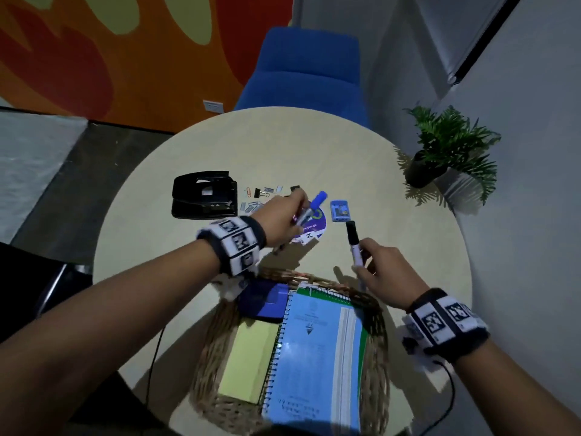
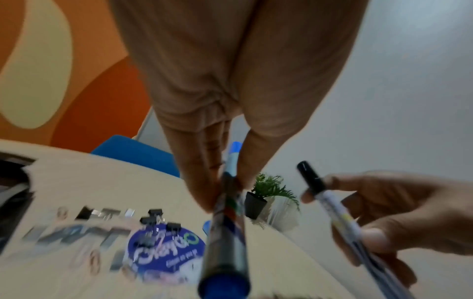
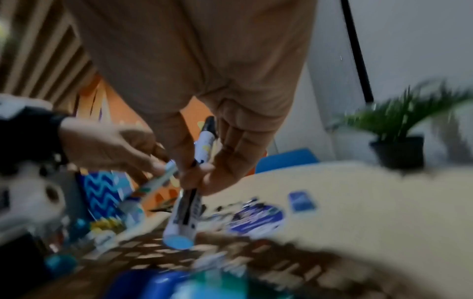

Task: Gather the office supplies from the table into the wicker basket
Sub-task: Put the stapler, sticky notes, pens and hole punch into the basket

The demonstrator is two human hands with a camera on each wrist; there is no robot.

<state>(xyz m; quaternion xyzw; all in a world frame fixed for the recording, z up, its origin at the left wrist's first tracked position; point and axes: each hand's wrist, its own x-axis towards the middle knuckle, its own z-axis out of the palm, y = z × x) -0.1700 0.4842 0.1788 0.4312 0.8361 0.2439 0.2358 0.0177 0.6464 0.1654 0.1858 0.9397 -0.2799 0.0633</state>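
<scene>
Your left hand [image 1: 284, 220] pinches the blue-capped marker [image 1: 311, 208] above the desk [image 1: 393, 234] — your right hand [image 1: 385, 273] has its grip round the black-capped marker [image 1: 353, 242], both just beyond the wicker basket [image 1: 375, 350].

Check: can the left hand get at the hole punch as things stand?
Probably, but not freely. The hole punch sits uncovered on the table, just beyond the left hand, with nothing between. But that hand already grips the blue-capped marker, so it should drop that first.
</scene>
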